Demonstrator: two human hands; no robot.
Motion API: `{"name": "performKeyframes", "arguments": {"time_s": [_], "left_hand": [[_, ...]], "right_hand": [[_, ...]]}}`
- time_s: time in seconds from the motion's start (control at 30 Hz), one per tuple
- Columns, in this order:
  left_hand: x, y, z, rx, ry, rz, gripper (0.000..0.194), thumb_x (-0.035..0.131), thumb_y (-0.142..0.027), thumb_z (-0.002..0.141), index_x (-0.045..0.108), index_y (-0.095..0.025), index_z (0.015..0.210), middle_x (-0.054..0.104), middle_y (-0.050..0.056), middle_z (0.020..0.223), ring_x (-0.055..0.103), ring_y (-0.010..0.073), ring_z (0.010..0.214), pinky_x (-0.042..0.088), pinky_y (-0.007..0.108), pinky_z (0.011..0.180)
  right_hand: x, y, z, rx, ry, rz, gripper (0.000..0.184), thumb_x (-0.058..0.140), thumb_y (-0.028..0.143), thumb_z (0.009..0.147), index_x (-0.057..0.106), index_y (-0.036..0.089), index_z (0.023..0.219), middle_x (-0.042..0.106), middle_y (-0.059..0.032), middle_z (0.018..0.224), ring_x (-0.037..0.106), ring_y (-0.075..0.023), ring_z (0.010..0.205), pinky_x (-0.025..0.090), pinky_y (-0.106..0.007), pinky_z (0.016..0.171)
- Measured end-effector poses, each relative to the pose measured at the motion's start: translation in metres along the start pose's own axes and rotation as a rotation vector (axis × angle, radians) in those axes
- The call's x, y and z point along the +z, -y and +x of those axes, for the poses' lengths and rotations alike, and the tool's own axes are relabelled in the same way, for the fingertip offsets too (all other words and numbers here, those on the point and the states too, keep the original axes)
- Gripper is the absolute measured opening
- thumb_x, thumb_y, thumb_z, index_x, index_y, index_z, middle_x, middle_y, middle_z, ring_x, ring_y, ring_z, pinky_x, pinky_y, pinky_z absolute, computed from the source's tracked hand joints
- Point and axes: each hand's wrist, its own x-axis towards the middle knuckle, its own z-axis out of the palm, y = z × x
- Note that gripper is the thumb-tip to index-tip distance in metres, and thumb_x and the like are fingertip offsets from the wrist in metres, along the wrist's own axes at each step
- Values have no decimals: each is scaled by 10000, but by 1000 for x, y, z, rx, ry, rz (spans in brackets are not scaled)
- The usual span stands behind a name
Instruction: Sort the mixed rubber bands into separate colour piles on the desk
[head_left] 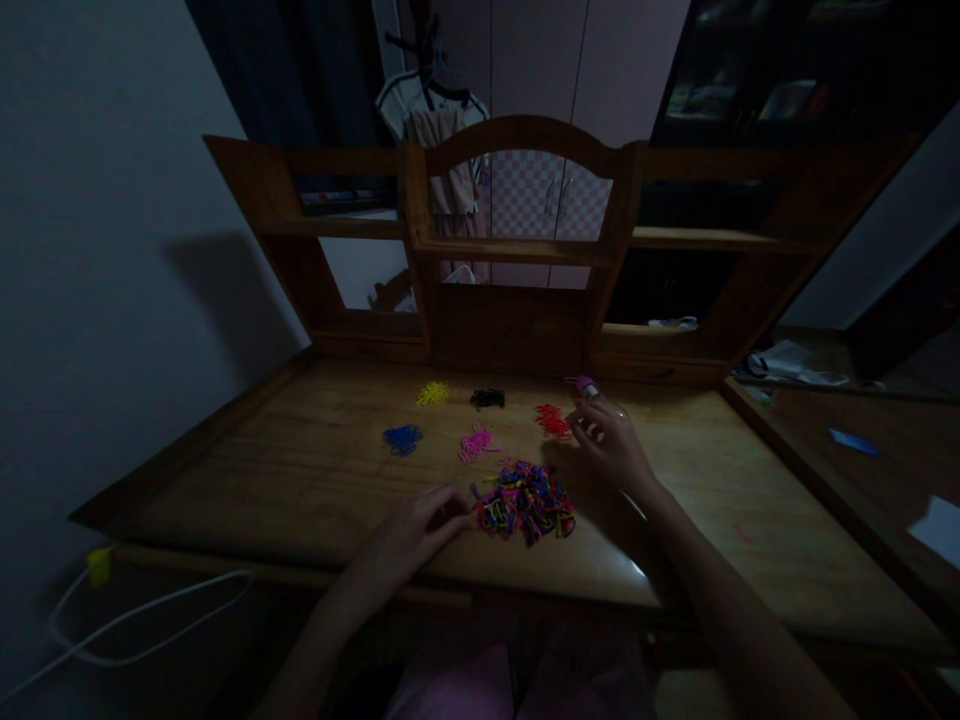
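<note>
A mixed heap of small, slim, coloured pieces (529, 500) lies near the front of the wooden desk (300, 480); their exact kind is too small to tell. My left hand (416, 525) rests at the heap's left edge, thumb and forefinger pinched together beside a reddish piece. Over the right side of a small red pile (551, 421) is my right hand (615, 445), its fingers curled and the tips drawn together; whatever is between them cannot be made out. Sorted by colour, a pink pile (475, 443), a blue pile (403, 438), a yellow pile (433, 393) and a black pile (488, 398) lie beyond the heap.
Just behind my right hand is a small purple-topped object (586, 386). A wooden shelf unit (517, 250) rises along the desk's back edge. To the left is a wall (112, 250), with a white cable (150, 605) below. Papers (941, 530) lie on a surface at right.
</note>
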Motion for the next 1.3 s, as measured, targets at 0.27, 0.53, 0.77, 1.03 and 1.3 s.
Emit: {"name": "performKeyframes", "arguments": {"time_s": [0.27, 0.53, 0.77, 1.03, 1.3], "left_hand": [[6, -12, 4, 41, -22, -48, 271, 526, -276, 890, 618, -289, 1144, 642, 15, 1145, 587, 202, 1052, 453, 314, 922], [10, -12, 9, 75, 4, -25, 257, 535, -246, 888, 625, -283, 1126, 631, 7, 1108, 582, 184, 1037, 446, 305, 915], [3, -18, 14, 44, 10, 24, 170, 532, -243, 879, 673, -244, 975, 642, 23, 1000, 600, 189, 953, 455, 292, 852], [5, -20, 27, 64, 120, 53, 111, 597, -237, 823, 668, -210, 903, 629, 18, 886, 586, 176, 830, 438, 266, 725], [3, -16, 31, 85, 124, 45, 51, 573, -199, 798, 612, -191, 828, 605, 3, 834, 561, 159, 771, 403, 252, 662]], "right_hand": [[-2, 2, 1, -1, 40, -10, 131, 524, 220, 883, 649, 188, 856, 602, -57, 829, 543, -158, 687, 432, -273, 595], [-3, 4, 0, -12, 53, -4, 113, 531, 202, 874, 643, 189, 862, 596, -52, 819, 538, -156, 687, 427, -273, 604], [-3, 5, 1, -20, 48, 3, 130, 526, 208, 874, 644, 187, 824, 603, -56, 808, 536, -158, 681, 420, -276, 600], [-3, 6, 0, -9, 44, -3, 138, 524, 214, 871, 643, 190, 806, 603, -47, 787, 533, -155, 671, 411, -272, 600], [-2, 5, 1, -19, 54, -6, 123, 531, 173, 851, 641, 194, 800, 609, -50, 805, 543, -161, 698, 415, -284, 621]]}}
